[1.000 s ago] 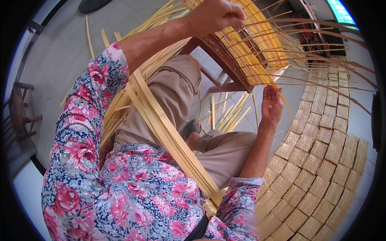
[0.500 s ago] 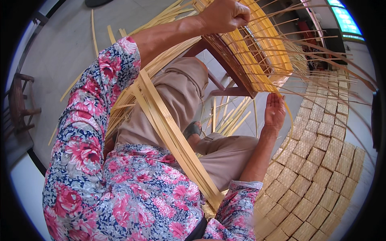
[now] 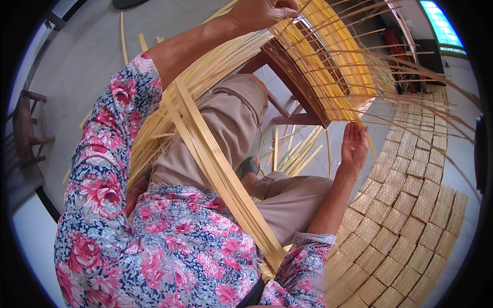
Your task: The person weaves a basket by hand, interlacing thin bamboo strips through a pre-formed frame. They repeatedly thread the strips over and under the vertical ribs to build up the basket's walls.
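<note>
The basket (image 3: 323,72) of yellow strips, with long loose ends, rests against a dark wooden stool (image 3: 298,102) before my knee. My left hand (image 3: 269,10) is curled closed at its upper left edge; what the fingers grip is unclear. My right hand (image 3: 354,146) is palm up at the lower right corner, fingers extended, their tips touching the basket's edge beside a hanging yellow strip (image 3: 372,149). A bundle of flat pale strips (image 3: 215,174) lies diagonally across my lap.
More long strips (image 3: 303,149) lie on the grey floor (image 3: 77,72) and beside my left leg. Many small woven rectangular pieces (image 3: 398,226) are laid in rows at right. A wooden chair (image 3: 31,133) stands at left, a bright window (image 3: 441,25) at upper right.
My left hand has moved up and to the left over the last half second. My right hand has shifted down and right in view, along with the basket's lower corner.
</note>
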